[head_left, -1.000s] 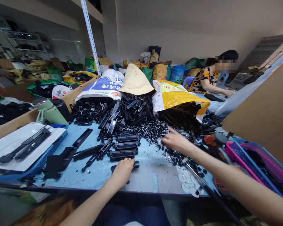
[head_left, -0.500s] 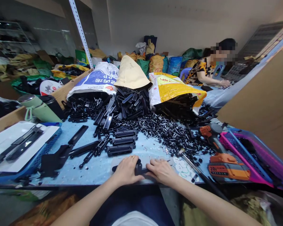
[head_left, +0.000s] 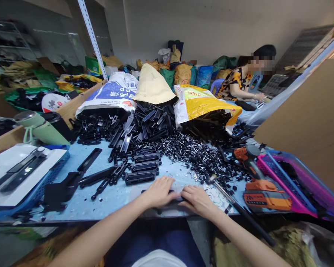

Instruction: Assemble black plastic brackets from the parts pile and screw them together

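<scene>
While two black assemblies (head_left: pixel 26 172) lie on a white sheet (head_left: pixel 51 161) above the blue basket (head_left: pixel 54 171) at our far left, perhaps to keep them apart from the loose stock, we see long black pieces (head_left: pixel 141 177) lined up side by side, seemingly for tidy counting. Our left hand (head_left: pixel 158 191) closes over a black part (head_left: pixel 143 191) near the front edge of the table (head_left: pixel 105 204), probably to steady it; our right hand (head_left: pixel 198 200) sits bent-fingered just beside the left thumb, and we cannot tell whether it pinches anything. Heaped screws (head_left: pixel 195 150) spread beyond, likely for quick reach, and the cordless drill (head_left: pixel 263 187) lies battery toward us, as if handy. As for writing, we make out Chinese characters and apparently "PP" on the blue-and-white sack (head_left: pixel 108 92), red characters we cannot read on the yellow sack (head_left: pixel 203 105), and "20V" on the drill's battery (head_left: pixel 269 200).
</scene>
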The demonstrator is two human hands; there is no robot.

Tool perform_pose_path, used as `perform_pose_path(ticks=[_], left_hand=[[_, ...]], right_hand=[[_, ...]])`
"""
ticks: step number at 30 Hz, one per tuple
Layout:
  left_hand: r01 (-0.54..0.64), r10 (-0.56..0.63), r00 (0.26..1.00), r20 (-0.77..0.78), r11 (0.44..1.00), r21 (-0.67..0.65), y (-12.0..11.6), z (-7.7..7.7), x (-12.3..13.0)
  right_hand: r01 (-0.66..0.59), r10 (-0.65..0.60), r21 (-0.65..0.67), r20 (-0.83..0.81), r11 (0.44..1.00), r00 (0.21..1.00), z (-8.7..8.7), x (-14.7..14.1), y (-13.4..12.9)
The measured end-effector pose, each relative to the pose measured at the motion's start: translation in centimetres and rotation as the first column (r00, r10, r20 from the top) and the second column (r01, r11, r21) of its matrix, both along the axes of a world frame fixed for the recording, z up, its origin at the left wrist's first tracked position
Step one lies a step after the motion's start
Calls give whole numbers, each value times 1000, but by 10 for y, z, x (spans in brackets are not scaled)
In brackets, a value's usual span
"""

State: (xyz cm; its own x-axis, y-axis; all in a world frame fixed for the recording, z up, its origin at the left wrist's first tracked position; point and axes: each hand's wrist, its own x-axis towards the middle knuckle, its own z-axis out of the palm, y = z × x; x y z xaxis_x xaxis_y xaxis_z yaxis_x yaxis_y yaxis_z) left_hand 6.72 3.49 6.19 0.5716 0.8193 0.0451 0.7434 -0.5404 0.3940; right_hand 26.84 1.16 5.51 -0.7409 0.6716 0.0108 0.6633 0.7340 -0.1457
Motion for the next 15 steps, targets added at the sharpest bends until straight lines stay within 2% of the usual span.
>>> perform_pose_path(ticks=[3, 5, 7, 9, 12, 15], left_hand=[[-175, 175, 984, -7, 984, 46, 53, 1, 33], [-219, 220, 976, -3, 975, 37, 83, -3, 50], [-235, 234, 972, 9, 972, 27, 99, -10, 59], [-251, 250, 968, 25, 968, 29, 101, -18, 60], [-282, 278, 959, 60, 958, 54, 92, -21, 50], [-313, 302, 945, 123, 946, 82, 77, -11, 35]], right_hand=[[68, -70, -36, -52, 997, 996, -9, 12, -6], [99, -104, -65, -84, 993, 991, -12, 15, -8], [150, -156, -61, -115, 987, 981, -13, 15, -1], [261, -259, -1, -127, 965, 957, -13, 13, 18], [415, -411, 105, -60, 904, 910, -12, 8, 58], [441, -443, 105, -6, 891, 896, -12, 1, 87]])
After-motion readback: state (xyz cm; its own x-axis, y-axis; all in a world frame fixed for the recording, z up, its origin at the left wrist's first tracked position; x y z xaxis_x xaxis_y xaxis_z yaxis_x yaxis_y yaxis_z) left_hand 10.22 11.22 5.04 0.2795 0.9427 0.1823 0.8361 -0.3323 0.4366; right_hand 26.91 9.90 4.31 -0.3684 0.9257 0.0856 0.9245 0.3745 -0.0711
